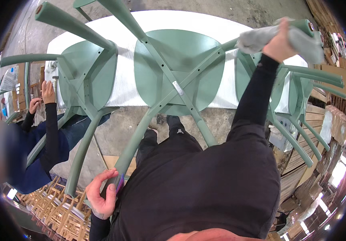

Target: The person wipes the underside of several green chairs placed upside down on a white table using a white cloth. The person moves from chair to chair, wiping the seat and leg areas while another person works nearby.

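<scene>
A long table with a white covering (122,80) bears a row of upturned sage-green seats. The central sage-green chair (169,76), with a rounded seat panel and crossed bracing, lies seat down directly before the person, its legs pointing up and outward. Its legs and braces are already joined, and the visible surfaces are evenly coloured. Work with the cloth appears to be in progress at the far right leg; nothing visible shows whether the other legs have had the same treatment, so the remainder cannot be told. Similar green chairs flank it at left (80,82) and right (245,72). A co-worker in dark blue (28,172) stands beside the left one.

The far right leg (302,26), a tapered green rod, projects beyond a crumpled grey-white cloth (257,39). The right hand (279,46) closes over this cloth, its fingers bent around the leg with the fabric between; the cloth is partly blurred. The left hand (102,197) lies at the end of the near left leg (126,154), fingers loosely curled, thumb apart. Its fingertips are at the leg's edge; contact is uncertain.

Smallest are a pale rectangular label (178,88) at the brace crossing and a purple sliver (120,184), of unclear nature, beside the left thumb.
</scene>
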Demonstrator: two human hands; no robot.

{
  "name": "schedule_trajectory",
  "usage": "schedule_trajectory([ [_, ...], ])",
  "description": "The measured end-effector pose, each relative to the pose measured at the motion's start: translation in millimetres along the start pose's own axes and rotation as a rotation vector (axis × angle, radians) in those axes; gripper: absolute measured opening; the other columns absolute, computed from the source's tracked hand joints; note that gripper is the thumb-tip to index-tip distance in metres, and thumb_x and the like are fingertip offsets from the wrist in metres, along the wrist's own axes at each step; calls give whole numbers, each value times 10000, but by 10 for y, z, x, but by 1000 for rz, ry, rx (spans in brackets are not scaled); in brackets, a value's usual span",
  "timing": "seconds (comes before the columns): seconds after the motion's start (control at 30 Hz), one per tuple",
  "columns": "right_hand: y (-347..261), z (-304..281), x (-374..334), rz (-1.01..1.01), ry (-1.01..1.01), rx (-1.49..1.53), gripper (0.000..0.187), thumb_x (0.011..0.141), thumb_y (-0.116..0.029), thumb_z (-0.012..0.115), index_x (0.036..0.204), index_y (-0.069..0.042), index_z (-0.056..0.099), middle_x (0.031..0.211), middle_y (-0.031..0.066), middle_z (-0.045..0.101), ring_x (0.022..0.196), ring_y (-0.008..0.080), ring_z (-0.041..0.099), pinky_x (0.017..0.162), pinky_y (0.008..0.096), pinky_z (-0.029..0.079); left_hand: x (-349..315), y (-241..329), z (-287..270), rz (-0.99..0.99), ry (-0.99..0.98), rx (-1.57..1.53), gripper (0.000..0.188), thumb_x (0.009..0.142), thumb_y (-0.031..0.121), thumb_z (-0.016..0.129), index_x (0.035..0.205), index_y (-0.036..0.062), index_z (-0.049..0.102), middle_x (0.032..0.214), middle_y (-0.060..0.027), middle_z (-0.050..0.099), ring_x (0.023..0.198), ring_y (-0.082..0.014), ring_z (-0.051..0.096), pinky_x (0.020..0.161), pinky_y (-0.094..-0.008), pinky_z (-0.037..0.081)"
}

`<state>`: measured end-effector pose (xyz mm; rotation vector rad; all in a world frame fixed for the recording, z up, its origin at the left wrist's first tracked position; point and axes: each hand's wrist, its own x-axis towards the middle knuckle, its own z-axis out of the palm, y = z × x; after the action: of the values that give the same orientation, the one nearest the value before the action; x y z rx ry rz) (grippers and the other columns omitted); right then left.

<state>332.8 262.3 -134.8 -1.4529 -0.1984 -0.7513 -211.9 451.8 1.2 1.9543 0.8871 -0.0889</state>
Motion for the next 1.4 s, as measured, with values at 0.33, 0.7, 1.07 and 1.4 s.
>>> schedule_trajectory([
  [0.33, 1179, -972, -1399, 365, -829, -835, 532, 963, -334, 665, 1347, 24, 582, 1428, 250, 582, 1409, 401, 469, 1189, 451, 344, -21, -15, -79, 25, 11, -26, 332, 909, 115, 622, 1185, -64, 663, 1097, -214, 751, 1063, -315, 728, 1032, -419, 501],
  [0.7, 743, -704, -1557, 181, -372, 102, 570, 912, -167, 726, 1416, 1, 521, 1403, 142, 569, 1305, 276, 538, 1134, 393, 389, 59, -72, -81, 108, -62, -60, 371, 839, 60, 687, 1191, -55, 667, 1093, -199, 750, 1046, -317, 735, 1018, -409, 515],
  [1.07, 729, -976, -2887, -72, -1105, -581, 638, 861, -392, 753, 1289, 30, 538, 1359, 287, 549, 1317, 454, 487, 1144, 539, 348, 30, -77, -65, 180, 0, -39, 393, 835, 72, 689, 1211, -39, 657, 1073, -181, 758, 1046, -294, 735, 969, -384, 537],
  [1.4, 911, -844, -2144, -386, -1183, -704, 436, 799, -242, 744, 1210, -116, 671, 1180, 98, 646, 1091, 315, 609, 887, 477, 467, -17, -108, -23, 131, 60, -25, 405, 831, 67, 689, 1222, -35, 659, 1063, -180, 754, 1034, -292, 732, 964, -393, 533],
])
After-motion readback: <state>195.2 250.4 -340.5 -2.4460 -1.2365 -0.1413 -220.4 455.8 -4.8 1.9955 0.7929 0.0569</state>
